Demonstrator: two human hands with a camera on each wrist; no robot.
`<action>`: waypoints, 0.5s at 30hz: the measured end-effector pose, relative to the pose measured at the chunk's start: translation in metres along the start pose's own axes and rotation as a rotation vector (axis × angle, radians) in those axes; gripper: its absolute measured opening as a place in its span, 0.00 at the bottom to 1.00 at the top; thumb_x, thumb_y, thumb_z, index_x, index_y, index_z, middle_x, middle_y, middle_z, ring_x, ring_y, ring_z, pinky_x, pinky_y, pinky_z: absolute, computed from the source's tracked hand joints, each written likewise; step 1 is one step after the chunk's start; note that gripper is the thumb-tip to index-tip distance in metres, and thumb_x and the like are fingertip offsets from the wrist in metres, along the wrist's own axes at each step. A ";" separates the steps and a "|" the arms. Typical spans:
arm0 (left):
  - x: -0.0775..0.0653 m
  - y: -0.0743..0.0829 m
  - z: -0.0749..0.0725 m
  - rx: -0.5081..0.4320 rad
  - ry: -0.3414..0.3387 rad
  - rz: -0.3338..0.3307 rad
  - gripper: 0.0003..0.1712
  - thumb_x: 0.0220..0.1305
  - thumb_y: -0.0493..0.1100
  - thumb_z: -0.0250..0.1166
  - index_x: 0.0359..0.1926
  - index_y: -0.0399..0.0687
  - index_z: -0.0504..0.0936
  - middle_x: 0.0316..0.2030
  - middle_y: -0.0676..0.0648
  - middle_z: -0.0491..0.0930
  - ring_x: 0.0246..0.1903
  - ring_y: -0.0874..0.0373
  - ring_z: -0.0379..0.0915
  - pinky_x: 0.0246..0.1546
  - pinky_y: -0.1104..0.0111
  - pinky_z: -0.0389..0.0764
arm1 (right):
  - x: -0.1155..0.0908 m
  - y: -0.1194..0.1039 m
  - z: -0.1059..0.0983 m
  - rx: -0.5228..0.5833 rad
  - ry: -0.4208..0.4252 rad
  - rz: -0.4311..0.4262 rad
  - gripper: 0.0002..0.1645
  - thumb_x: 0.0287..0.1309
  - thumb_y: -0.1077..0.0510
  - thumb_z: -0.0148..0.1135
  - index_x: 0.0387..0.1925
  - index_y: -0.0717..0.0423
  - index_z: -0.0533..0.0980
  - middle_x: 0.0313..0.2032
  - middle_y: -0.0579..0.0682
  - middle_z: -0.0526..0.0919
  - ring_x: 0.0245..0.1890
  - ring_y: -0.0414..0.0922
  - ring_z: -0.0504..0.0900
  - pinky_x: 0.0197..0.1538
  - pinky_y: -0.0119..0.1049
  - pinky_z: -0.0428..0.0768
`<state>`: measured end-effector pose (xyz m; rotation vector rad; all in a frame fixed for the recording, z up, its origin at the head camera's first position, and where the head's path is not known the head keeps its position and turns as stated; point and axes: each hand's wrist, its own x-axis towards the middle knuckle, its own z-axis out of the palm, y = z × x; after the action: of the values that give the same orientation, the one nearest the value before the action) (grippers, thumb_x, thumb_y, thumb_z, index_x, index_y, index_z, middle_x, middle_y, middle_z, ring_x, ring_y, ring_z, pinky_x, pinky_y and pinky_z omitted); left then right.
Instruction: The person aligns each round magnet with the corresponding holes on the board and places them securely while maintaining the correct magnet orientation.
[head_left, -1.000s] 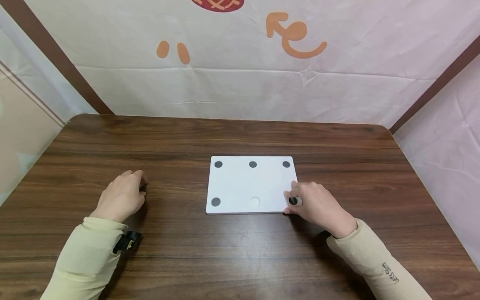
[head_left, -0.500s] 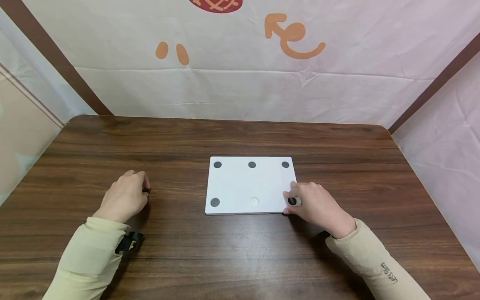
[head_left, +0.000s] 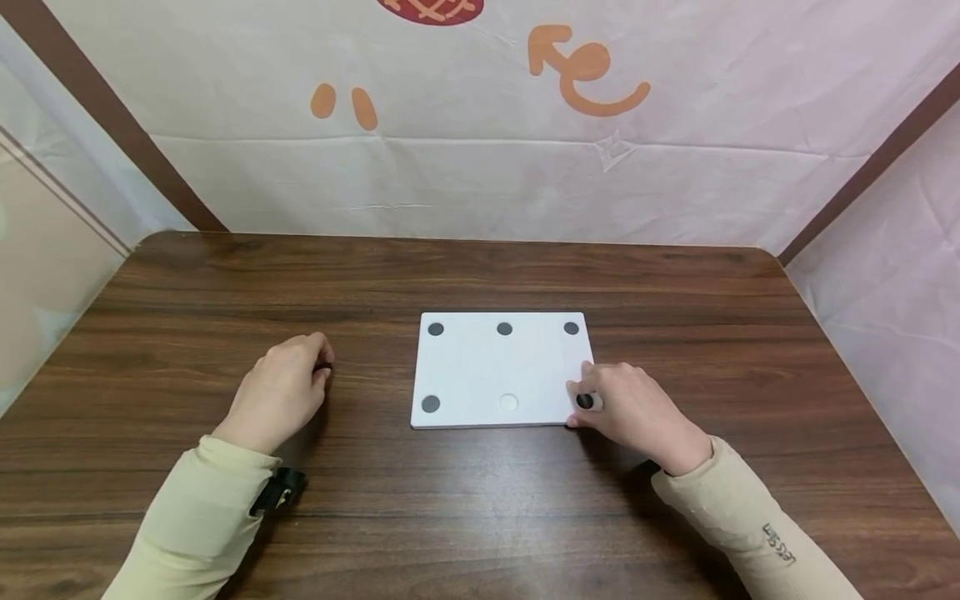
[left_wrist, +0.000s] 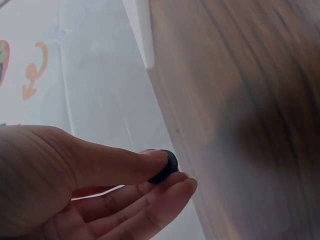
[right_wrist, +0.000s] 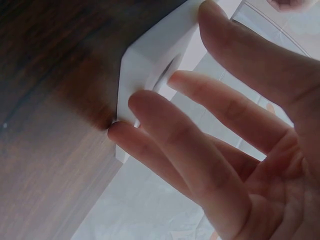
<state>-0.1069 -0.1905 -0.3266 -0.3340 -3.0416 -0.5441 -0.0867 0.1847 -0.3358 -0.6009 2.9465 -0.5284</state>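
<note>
A white rectangular board (head_left: 487, 367) lies flat on the table. Dark round discs fill several of its round recesses, and a recess (head_left: 509, 402) in the middle of the near edge is white and has no disc. To the left of the board, my left hand (head_left: 279, 396) pinches a small black disc (left_wrist: 169, 167) between thumb and fingers. At the near right corner my right hand (head_left: 637, 412) holds the board, thumb at the front edge and fingers on its top and right side. A black disc (head_left: 585, 402) shows between those fingers.
Under everything is a dark brown wood-grain table (head_left: 480, 517). A pale printed cloth (head_left: 480, 183) hangs behind the table's far edge, with more cloth at both sides. A black strap (head_left: 277, 492) sits on the left sleeve.
My left hand has moved right, toward the board, over the last second. The right hand and the board have stayed in place.
</note>
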 end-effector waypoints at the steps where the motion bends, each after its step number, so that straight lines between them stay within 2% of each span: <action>1: 0.000 0.003 0.001 -0.001 0.002 0.011 0.03 0.60 0.28 0.60 0.34 0.38 0.76 0.31 0.40 0.77 0.26 0.48 0.75 0.23 0.57 0.74 | 0.000 0.000 0.000 -0.001 -0.001 0.001 0.19 0.45 0.55 0.75 0.39 0.60 0.85 0.49 0.67 0.81 0.50 0.59 0.82 0.45 0.51 0.79; 11: -0.001 0.031 0.010 -0.024 0.057 0.137 0.05 0.59 0.28 0.62 0.35 0.39 0.79 0.31 0.43 0.78 0.29 0.47 0.79 0.27 0.55 0.77 | -0.001 0.000 -0.002 -0.018 0.027 -0.047 0.16 0.44 0.54 0.76 0.36 0.58 0.86 0.48 0.67 0.82 0.46 0.59 0.83 0.44 0.53 0.79; 15: 0.000 0.041 0.015 -0.034 0.053 0.176 0.06 0.58 0.28 0.63 0.34 0.41 0.80 0.30 0.46 0.77 0.27 0.50 0.78 0.28 0.57 0.78 | -0.001 0.001 -0.002 -0.017 0.030 -0.053 0.15 0.45 0.54 0.76 0.35 0.58 0.86 0.48 0.68 0.81 0.46 0.59 0.83 0.43 0.52 0.80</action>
<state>-0.0982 -0.1481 -0.3264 -0.5718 -2.9170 -0.5835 -0.0865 0.1863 -0.3340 -0.6803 2.9737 -0.5222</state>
